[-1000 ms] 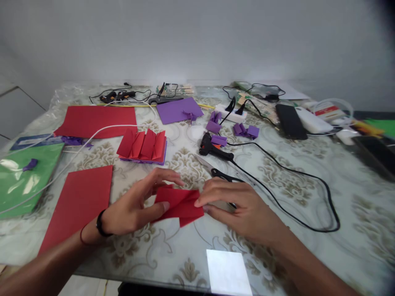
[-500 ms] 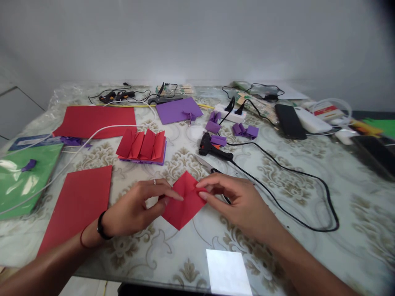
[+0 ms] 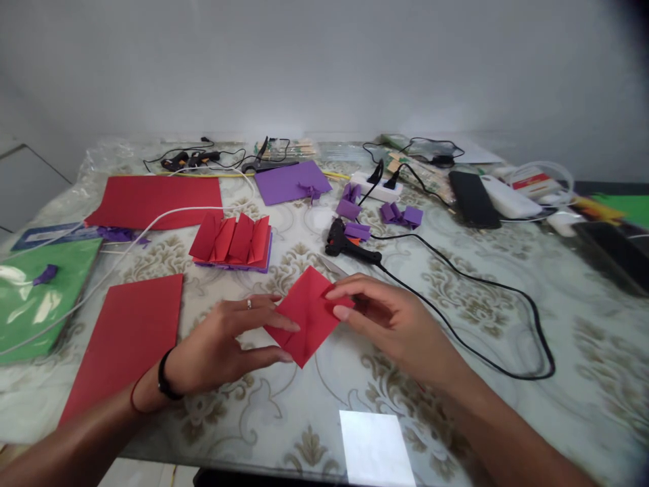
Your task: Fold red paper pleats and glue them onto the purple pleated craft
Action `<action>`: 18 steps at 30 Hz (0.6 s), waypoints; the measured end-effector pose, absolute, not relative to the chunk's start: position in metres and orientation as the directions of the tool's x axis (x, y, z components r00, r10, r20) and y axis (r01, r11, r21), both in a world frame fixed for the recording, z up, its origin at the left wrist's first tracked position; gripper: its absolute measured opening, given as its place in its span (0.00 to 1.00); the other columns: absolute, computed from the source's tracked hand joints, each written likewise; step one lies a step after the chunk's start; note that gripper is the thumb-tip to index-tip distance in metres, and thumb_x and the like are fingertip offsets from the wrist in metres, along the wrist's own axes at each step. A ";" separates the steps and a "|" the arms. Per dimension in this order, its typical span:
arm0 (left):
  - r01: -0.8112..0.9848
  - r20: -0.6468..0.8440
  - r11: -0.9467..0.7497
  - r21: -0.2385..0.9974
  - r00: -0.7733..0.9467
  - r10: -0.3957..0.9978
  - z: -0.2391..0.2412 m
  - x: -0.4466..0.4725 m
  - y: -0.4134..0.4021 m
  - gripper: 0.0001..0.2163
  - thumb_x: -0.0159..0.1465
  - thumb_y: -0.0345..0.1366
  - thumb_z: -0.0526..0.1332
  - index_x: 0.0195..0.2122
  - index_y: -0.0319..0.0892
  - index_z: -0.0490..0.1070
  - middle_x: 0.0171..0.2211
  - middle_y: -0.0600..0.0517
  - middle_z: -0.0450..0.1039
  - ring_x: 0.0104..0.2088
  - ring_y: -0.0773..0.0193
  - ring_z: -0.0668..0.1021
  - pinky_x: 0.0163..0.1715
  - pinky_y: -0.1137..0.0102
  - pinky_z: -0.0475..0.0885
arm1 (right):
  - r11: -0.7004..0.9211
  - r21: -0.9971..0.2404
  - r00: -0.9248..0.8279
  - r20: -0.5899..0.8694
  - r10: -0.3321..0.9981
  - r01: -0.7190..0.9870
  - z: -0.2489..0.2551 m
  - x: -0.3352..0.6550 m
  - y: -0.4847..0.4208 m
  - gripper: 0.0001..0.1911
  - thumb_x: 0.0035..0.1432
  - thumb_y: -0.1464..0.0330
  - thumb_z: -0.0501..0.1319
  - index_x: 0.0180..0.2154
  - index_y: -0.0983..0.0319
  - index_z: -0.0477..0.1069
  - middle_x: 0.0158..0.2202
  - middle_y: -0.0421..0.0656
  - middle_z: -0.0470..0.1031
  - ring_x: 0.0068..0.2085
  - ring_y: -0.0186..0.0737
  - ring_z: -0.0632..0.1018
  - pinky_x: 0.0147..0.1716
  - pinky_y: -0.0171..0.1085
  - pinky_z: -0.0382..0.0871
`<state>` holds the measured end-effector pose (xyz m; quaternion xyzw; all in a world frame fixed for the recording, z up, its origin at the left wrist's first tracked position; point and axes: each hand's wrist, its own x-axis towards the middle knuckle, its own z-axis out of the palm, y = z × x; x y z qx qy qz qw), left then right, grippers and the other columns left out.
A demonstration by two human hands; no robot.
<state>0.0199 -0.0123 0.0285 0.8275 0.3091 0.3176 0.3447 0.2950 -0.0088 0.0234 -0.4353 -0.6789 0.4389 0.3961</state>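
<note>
A square of red paper (image 3: 311, 314) with crease lines lies between my hands, one corner pointing away from me. My right hand (image 3: 390, 321) pinches its right corner between thumb and fingers. On the paper's left side rest the fingers of my left hand (image 3: 236, 338), with the thumb near the lower left edge; this hand wears a ring. Just beyond my right hand lie scissors (image 3: 332, 265), mostly hidden by it, and a black glue gun (image 3: 355, 249). To the far left of the paper stands a stack of folded red and purple paper pieces (image 3: 233, 243).
Red sheets (image 3: 129, 331) lie at the left, near a green packet (image 3: 45, 297). Folded purple pieces (image 3: 400, 214) sit by a white power strip (image 3: 378, 186). The glue gun's black cable (image 3: 527, 297) loops across the right side. Phones (image 3: 474, 199) lie at the back right.
The red paper has turned slightly and shifted a little up and right. My left thumb has moved from the paper's face down to its lower left edge.
</note>
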 end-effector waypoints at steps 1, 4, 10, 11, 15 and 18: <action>0.274 0.319 -0.558 0.783 0.593 0.739 0.030 0.019 -0.012 0.12 0.65 0.42 0.73 0.48 0.48 0.82 0.40 0.51 0.85 0.46 0.56 0.84 0.51 0.65 0.78 | 0.243 -0.947 -0.344 0.160 0.925 0.212 0.024 0.297 -0.008 0.08 0.64 0.63 0.70 0.45 0.54 0.81 0.47 0.44 0.81 0.48 0.42 0.81 0.47 0.39 0.76; 0.201 0.316 -0.497 0.844 0.562 0.764 0.035 0.018 -0.012 0.12 0.64 0.44 0.74 0.46 0.49 0.84 0.38 0.51 0.85 0.40 0.58 0.85 0.45 0.67 0.80 | 0.249 -0.959 -0.427 0.172 0.888 0.133 0.026 0.300 -0.007 0.16 0.59 0.63 0.75 0.49 0.54 0.81 0.51 0.45 0.79 0.52 0.44 0.80 0.52 0.41 0.77; 0.180 0.341 -0.438 0.881 0.400 0.850 0.041 0.018 -0.017 0.11 0.64 0.51 0.71 0.41 0.53 0.86 0.38 0.52 0.88 0.40 0.56 0.87 0.48 0.61 0.81 | 0.302 -0.949 -0.339 0.257 0.905 0.088 0.023 0.295 -0.009 0.06 0.62 0.67 0.72 0.42 0.53 0.86 0.43 0.45 0.85 0.44 0.43 0.84 0.45 0.40 0.80; 0.190 0.358 -0.447 0.874 0.370 0.857 0.041 0.018 -0.017 0.11 0.65 0.52 0.70 0.40 0.54 0.86 0.37 0.53 0.88 0.40 0.56 0.87 0.51 0.59 0.81 | 0.319 -0.944 -0.317 0.279 0.906 0.083 0.023 0.293 -0.011 0.07 0.61 0.68 0.72 0.41 0.52 0.86 0.43 0.44 0.86 0.43 0.42 0.85 0.44 0.39 0.80; 0.168 0.401 -0.470 0.866 0.327 0.856 0.040 0.018 -0.018 0.09 0.66 0.50 0.70 0.38 0.55 0.87 0.36 0.54 0.88 0.40 0.57 0.87 0.52 0.61 0.81 | 0.363 -0.929 -0.254 0.334 0.908 0.073 0.024 0.290 -0.015 0.10 0.60 0.71 0.73 0.40 0.50 0.87 0.40 0.42 0.86 0.39 0.40 0.85 0.39 0.38 0.81; 0.176 0.383 -0.492 0.853 0.430 0.818 0.041 0.015 -0.015 0.14 0.61 0.48 0.75 0.47 0.54 0.85 0.40 0.51 0.87 0.43 0.55 0.87 0.47 0.64 0.82 | 0.393 -0.914 -0.237 0.361 0.902 0.101 0.026 0.292 -0.015 0.09 0.59 0.72 0.73 0.39 0.52 0.87 0.39 0.43 0.86 0.38 0.41 0.85 0.38 0.38 0.81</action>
